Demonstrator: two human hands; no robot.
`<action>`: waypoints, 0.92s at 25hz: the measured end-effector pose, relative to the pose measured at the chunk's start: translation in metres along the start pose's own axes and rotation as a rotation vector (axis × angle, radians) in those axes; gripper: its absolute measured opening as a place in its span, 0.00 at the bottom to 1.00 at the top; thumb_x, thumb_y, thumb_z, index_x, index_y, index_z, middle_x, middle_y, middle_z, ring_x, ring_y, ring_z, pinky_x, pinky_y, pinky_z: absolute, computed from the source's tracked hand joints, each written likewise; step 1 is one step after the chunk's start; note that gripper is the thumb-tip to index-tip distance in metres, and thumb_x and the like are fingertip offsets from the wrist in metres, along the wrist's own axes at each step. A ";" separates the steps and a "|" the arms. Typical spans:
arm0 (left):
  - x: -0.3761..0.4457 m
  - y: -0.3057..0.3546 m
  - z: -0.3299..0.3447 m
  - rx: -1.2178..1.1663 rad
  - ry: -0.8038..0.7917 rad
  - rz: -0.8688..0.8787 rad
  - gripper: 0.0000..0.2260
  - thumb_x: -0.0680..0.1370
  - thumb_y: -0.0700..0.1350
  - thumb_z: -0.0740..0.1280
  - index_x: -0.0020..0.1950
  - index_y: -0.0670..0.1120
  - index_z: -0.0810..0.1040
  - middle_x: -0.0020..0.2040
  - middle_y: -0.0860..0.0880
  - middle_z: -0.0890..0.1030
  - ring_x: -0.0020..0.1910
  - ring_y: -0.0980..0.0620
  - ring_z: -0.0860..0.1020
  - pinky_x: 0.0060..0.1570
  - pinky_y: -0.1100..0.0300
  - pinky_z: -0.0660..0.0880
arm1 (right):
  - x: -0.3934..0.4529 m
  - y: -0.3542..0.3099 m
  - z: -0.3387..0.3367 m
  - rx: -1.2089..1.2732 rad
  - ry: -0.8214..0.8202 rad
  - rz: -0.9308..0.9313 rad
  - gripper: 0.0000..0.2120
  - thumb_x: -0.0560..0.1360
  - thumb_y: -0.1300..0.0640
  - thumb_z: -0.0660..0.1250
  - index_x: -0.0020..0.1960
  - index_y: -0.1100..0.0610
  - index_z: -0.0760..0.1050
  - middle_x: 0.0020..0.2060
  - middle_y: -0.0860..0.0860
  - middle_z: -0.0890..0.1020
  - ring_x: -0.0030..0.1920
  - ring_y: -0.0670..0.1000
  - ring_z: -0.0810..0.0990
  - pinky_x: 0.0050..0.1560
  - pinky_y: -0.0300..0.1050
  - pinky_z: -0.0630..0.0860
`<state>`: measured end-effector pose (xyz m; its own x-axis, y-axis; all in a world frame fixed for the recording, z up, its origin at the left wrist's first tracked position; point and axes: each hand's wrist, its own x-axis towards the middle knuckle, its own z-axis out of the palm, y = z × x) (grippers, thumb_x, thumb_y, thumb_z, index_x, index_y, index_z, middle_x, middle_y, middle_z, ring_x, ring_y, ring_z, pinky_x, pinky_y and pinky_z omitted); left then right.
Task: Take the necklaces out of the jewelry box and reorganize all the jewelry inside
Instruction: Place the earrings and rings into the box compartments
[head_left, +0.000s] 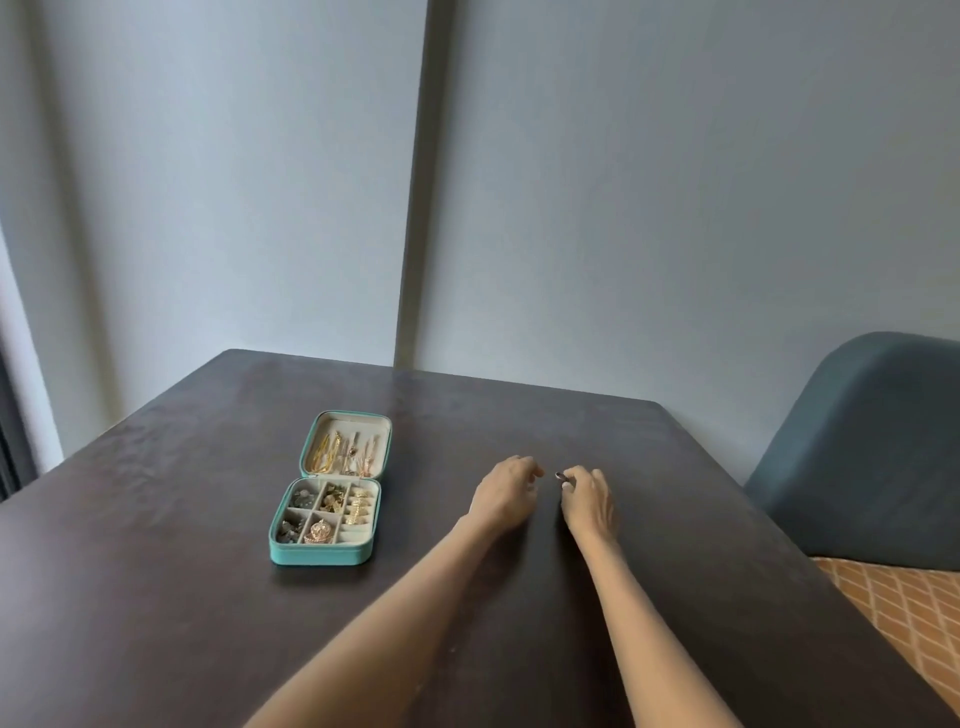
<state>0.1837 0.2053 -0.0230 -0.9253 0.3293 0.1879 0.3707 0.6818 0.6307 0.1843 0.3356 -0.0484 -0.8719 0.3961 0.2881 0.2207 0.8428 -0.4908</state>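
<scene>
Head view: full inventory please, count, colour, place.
Table: 1, dark brown, fills the lower frame.
Jewelry box: 1, teal outside, cream lining, lying open on the table left of the hands.
Necklaces: several gold chains, exact count unclear, in the lid half.
Small jewelry pieces: gold and grey-green, count unclear, in the compartments of the near half.
Chair: 1, blue-grey, right of the table.
Patterned orange surface: 1, lower right, beside the table edge.
Wall: pale grey, behind the table.
Left hand: 1, on the table, fingers curled.
Right hand: 1, on the table; a small dark item at the fingertips, unidentifiable.
</scene>
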 end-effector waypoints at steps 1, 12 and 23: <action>0.001 -0.003 0.000 0.000 0.008 -0.004 0.17 0.76 0.37 0.56 0.61 0.44 0.76 0.60 0.46 0.77 0.60 0.47 0.75 0.59 0.55 0.72 | 0.002 -0.001 0.000 -0.004 0.015 -0.006 0.08 0.78 0.58 0.61 0.55 0.57 0.76 0.54 0.57 0.76 0.57 0.59 0.75 0.51 0.50 0.71; -0.011 -0.015 -0.019 -0.245 0.152 0.006 0.10 0.76 0.39 0.66 0.56 0.43 0.81 0.51 0.45 0.83 0.48 0.47 0.81 0.53 0.55 0.77 | -0.016 -0.014 -0.003 0.589 -0.203 -0.134 0.09 0.78 0.63 0.60 0.40 0.54 0.71 0.43 0.51 0.71 0.44 0.51 0.73 0.42 0.43 0.68; -0.066 -0.055 -0.126 -0.036 0.123 0.057 0.06 0.71 0.45 0.73 0.45 0.44 0.85 0.41 0.46 0.85 0.32 0.56 0.77 0.36 0.64 0.73 | -0.086 -0.111 -0.012 0.896 -0.442 -0.144 0.09 0.80 0.63 0.56 0.43 0.57 0.70 0.38 0.50 0.74 0.38 0.44 0.73 0.33 0.34 0.73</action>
<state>0.2145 0.0634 0.0245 -0.9062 0.2828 0.3142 0.4223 0.6396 0.6424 0.2399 0.2120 -0.0090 -0.9883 -0.0115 0.1522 -0.1511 0.2155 -0.9648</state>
